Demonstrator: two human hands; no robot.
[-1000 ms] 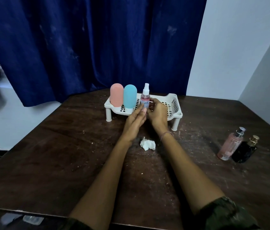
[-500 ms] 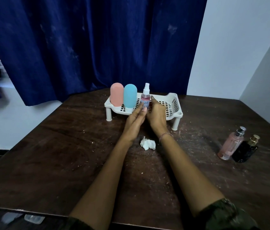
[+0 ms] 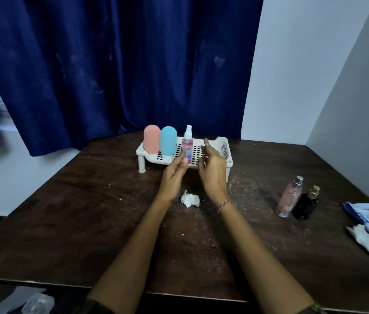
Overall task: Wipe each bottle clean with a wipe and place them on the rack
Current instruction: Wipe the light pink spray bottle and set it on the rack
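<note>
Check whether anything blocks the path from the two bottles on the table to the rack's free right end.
Nothing on the table lies between the perfume bottle, the black bottle and the rack. Only the right hand hovers before its free end; the wipe lies off that path.

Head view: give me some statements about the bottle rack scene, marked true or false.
The spray bottle stands upright on the white rack. True.
The right hand grips the crumpled wipe. False: the wipe lies on the table; the hand is empty.
The black perfume bottle is on the rack. False: it stands on the table beside the pink perfume bottle.
The blue squeeze bottle stands between the pink squeeze bottle and the spray bottle. True.
</note>
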